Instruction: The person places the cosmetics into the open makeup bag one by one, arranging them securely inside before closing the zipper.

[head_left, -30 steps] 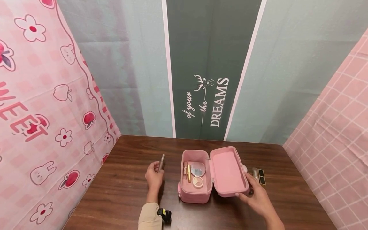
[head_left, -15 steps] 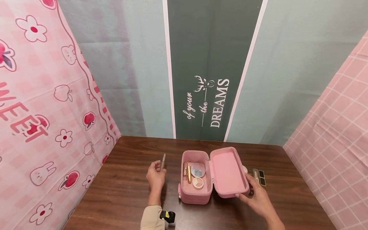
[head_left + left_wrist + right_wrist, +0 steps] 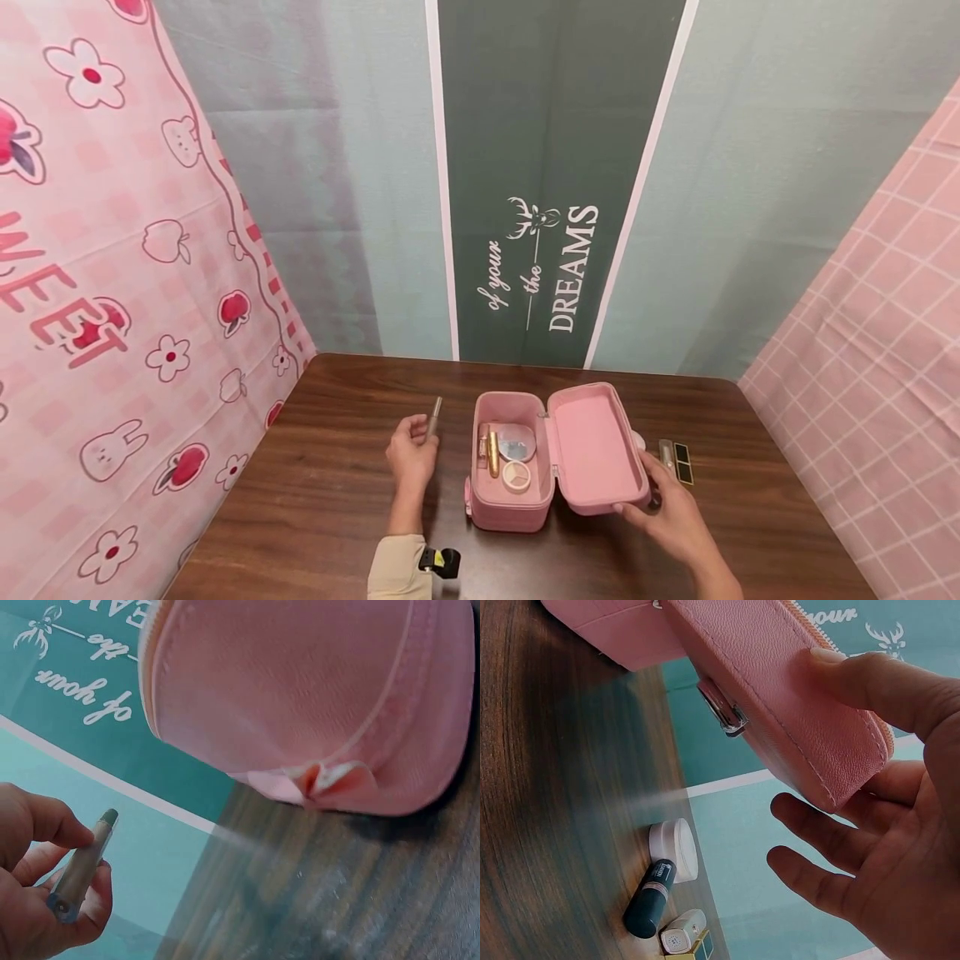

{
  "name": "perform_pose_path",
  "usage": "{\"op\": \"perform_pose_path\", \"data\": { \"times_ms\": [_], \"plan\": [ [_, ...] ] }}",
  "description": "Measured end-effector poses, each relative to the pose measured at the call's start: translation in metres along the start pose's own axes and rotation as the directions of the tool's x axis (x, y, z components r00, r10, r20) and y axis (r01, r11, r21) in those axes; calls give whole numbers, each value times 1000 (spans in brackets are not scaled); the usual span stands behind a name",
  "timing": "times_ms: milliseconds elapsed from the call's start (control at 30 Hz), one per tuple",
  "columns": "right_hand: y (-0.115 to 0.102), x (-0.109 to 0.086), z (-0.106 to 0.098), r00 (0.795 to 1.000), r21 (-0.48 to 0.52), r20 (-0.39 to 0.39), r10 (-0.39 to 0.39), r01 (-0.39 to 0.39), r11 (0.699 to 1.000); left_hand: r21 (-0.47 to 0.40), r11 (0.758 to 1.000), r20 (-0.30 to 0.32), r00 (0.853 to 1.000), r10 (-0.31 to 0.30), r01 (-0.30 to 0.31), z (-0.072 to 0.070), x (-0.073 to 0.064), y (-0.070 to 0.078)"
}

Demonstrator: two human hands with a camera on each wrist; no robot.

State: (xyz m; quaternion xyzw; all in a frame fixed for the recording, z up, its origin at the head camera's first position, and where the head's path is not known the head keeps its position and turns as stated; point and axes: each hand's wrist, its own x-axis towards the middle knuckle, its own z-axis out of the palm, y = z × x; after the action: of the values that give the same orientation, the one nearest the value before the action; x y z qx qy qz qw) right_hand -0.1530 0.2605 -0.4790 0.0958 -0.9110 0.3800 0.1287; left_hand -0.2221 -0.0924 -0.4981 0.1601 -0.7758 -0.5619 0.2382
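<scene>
My left hand pinches a slim beige cosmetic tube with a dark tip, held to the left of the pink makeup case. The case stands upright, and its lid is swung out to the right on its hinges. At that lid's outer edge, my right hand grips with the thumb on the near side and fingers around the far corner. Inside the case lie a golden tube, a round mirror, a round three-colour palette and a small clear bottle.
Beyond the lid on the brown table are a round white jar, a black tube, a silvery tube and a dark gold-edged palette. Printed curtains hang close behind and at both sides.
My left hand has shifted a little to the right, nearer the case, and the tube in it leans more to the right. The right hand and the lid have stayed in place.
</scene>
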Motion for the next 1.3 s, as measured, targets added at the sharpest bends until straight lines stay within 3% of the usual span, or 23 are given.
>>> {"op": "perform_pose_path", "data": {
  "times_ms": [500, 967, 1300],
  "plan": [
    [2, 0, 1, 1000, -5, -7, -15, 15, 1000, 9, 1000, 42, 999, 3, -3, 6, -4, 17],
    [2, 0, 1, 999, -17, -31, -39, 38, 999, 30, 998, 82, 995, -51, 49, 7, -9, 38],
    [1, 1, 2, 999, -3, -23, -28, 28, 1000, 46, 996, 145, 986, -78, 72, 13, -11, 47]
  ]
}}
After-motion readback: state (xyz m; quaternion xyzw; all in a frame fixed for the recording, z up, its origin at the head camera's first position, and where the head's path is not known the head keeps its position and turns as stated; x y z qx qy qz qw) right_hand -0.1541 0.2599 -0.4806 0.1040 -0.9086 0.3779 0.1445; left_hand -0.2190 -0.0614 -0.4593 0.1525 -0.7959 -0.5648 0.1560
